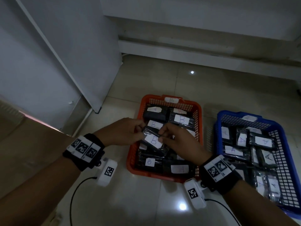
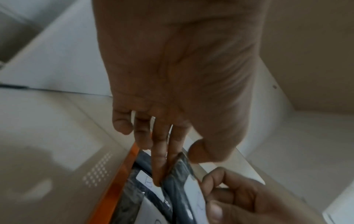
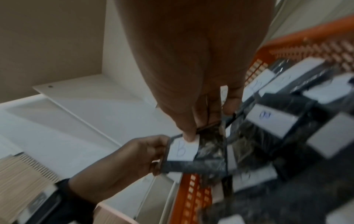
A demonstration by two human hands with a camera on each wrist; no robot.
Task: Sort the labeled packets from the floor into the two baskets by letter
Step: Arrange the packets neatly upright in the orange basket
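Orange basket (image 1: 199, 121) rim underlies both hands' packet (image 1: 153, 140).

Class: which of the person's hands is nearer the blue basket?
Right. The right hand is over the orange basket, beside the blue basket; the left hand is farther away.

Pale tiled floor (image 1: 146, 201) carries orange basket (image 1: 199, 115) beside blue basket (image 1: 286, 160)

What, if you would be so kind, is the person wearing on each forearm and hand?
The left hand and right hand are bare, with no gloves or sleeves. Each wrist carries a black fabric wristband topped by a white plate of black-and-white square marker codes. Below each band hangs a white boxy camera module bearing one such code, with a thin black cable trailing away.
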